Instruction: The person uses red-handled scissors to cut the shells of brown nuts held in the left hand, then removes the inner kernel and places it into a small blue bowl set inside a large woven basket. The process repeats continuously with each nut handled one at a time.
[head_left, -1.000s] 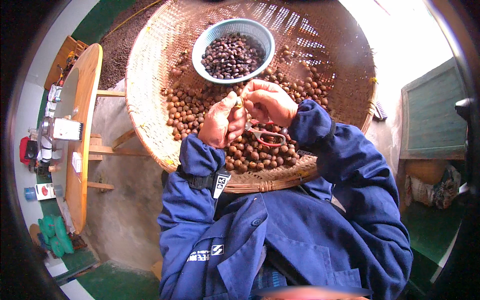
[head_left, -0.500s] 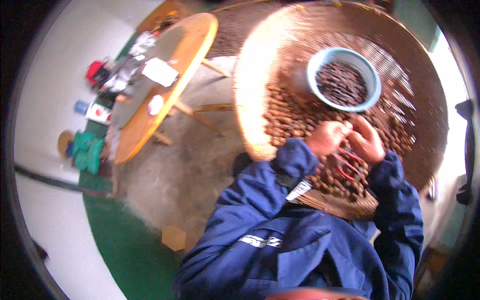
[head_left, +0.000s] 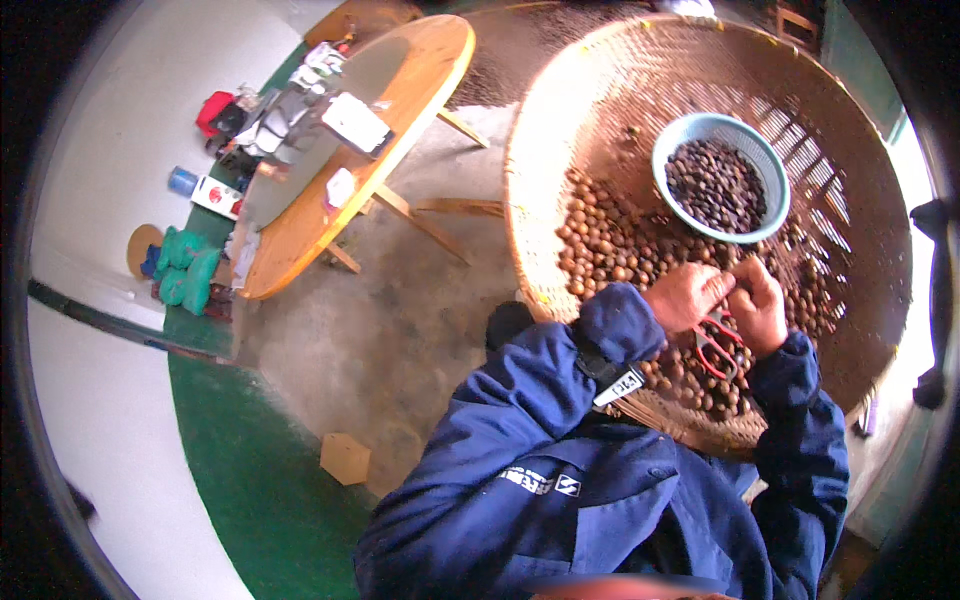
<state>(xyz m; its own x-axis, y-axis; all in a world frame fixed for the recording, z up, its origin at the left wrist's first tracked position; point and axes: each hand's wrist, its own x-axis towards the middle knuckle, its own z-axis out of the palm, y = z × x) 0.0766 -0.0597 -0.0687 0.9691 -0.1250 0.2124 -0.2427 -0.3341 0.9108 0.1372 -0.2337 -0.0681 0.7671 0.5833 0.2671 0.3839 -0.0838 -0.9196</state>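
My left hand (head_left: 684, 297) and my right hand (head_left: 760, 310) meet over a wide woven basket (head_left: 540, 110). Both have fingers curled and pinched together, their tips almost touching; whatever is between them is too small or hidden to make out. Below them, between my wrists, show the red loop handles of scissors (head_left: 712, 352) above the nuts; whether a hand touches them I cannot tell. Round brown nuts (head_left: 610, 250) cover the near and left part of the woven basket. Beyond my fingers, a light blue plastic basket (head_left: 664, 190) holds many darker, smaller pieces (head_left: 715, 185).
To the left stands an oval wooden table (head_left: 440, 70) with a white box-like thing (head_left: 357, 124) on it. Green bundles (head_left: 188, 268) lie by the wall. A hexagonal tan piece (head_left: 345, 458) is on the floor. The woven basket's rim is close to my body.
The whole view has shifted, so the basket and table appear farther right, and blur has eased. My hands stay together above the nuts, with fingers still pinched.
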